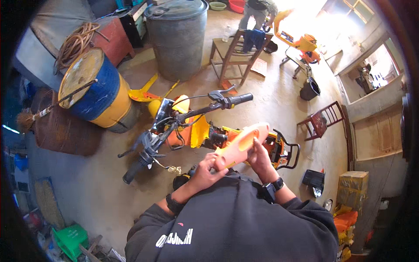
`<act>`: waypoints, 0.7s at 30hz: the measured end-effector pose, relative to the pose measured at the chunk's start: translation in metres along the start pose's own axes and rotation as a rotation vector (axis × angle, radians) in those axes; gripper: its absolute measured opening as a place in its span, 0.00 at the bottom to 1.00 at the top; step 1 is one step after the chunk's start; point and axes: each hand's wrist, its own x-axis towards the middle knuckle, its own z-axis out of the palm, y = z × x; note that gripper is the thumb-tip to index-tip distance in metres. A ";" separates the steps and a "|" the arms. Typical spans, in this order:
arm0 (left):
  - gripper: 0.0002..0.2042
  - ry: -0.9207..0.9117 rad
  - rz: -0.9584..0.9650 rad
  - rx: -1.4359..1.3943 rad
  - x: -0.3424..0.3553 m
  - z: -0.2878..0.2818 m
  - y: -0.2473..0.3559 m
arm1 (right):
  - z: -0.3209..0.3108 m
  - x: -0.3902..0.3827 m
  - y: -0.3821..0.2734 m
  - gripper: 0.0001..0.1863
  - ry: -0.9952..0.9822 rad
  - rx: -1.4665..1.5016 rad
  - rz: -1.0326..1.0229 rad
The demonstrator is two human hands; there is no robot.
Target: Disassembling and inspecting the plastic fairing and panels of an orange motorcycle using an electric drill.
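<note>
Between my hands is an orange plastic motorcycle body panel [240, 146], long and curved with a recess in its surface. My left hand [206, 175] grips its lower left end, fingers along the edge. At its right side my right hand [260, 159] holds on, thumb against the panel. The partly stripped motorcycle [198, 129] stands just beyond, with yellow and orange panels and its frame exposed. Its handlebar [185, 115] points to the left and upper right. The panel hides part of the motorcycle's seat area; a black rear grab rail [293, 153] shows to the right.
A blue and yellow drum [98, 89] and a grey barrel [176, 41] stand at the far left. Yellow panels [146, 91] lie on the floor beside the drum. Wooden chairs [238, 56], a black bucket [310, 89] and a cardboard box [352, 187] stand around. Another person [258, 13] bends at the back.
</note>
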 end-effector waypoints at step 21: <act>0.22 0.039 -0.983 -0.564 -0.051 -0.337 -0.024 | -0.098 0.009 -0.031 0.29 0.091 -0.006 0.161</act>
